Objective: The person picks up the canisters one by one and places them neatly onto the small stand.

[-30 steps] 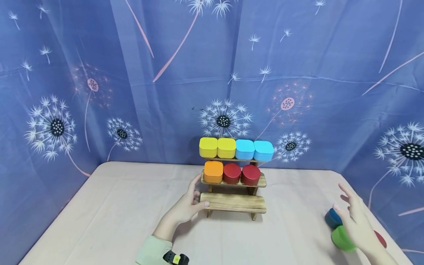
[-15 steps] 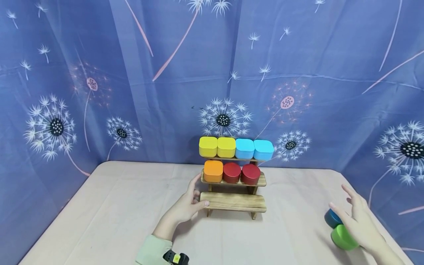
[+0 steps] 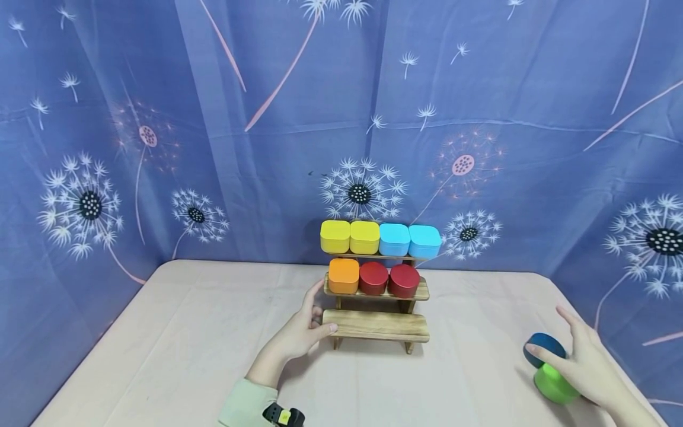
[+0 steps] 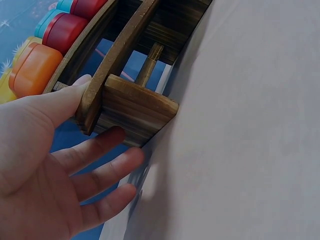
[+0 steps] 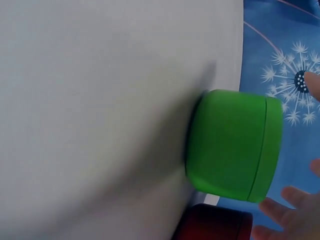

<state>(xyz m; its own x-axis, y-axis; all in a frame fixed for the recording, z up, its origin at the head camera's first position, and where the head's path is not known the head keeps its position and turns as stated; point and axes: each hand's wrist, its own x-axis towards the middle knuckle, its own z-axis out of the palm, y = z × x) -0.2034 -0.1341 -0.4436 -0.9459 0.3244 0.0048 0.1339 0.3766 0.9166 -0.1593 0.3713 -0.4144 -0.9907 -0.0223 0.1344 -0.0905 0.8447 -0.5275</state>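
Observation:
A three-tier wooden stand [image 3: 381,325] stands mid-table. My left hand [image 3: 299,332] holds its left end, thumb over the lowest board and fingers at the side; the left wrist view shows the thumb [image 4: 62,100] on the board. At the right, my right hand [image 3: 587,359] is spread over a dark blue round container [image 3: 543,344] and a green container [image 3: 555,385], its thumb across the blue one. In the right wrist view the green container [image 5: 232,145] rests on the table, with fingertips [image 5: 275,210] at its lid edge. A dark red container [image 5: 215,225] sits beside it.
The top tier carries two yellow [image 3: 350,237] and two light blue tins [image 3: 409,241]. On the middle tier stand an orange tin [image 3: 344,276] and two red round tins [image 3: 389,280]. Blue dandelion-print curtains [image 3: 267,148] border the table [image 3: 213,332].
My right hand has shifted right and slightly down. More of the blue container's top shows, and the red one at the right is now hidden in the head view. My left hand stays put.

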